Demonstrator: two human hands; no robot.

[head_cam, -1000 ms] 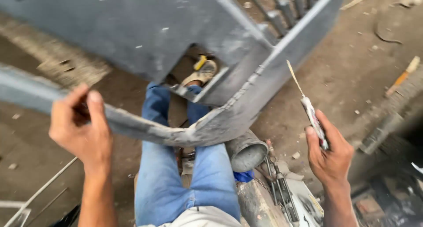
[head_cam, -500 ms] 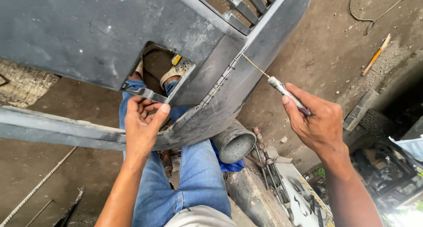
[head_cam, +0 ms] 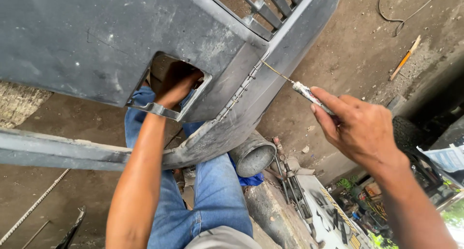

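Your left hand (head_cam: pixel 176 87) has gone from the edge of the grey bumper (head_cam: pixel 121 36) into its opening (fingers hidden, so I cannot tell their grip). Your right hand (head_cam: pixel 360 128) now pinches the thin awl-like tool (head_cam: pixel 302 88), tip apparently at the stitched crack (head_cam: pixel 239 92).

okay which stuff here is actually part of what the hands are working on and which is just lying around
In hand: grey car bumper; thin pointed tool in right hand; stitched seam; left hand through the bumper opening.

Lying about: metal pipe; orange-handled tool; cable; rod.
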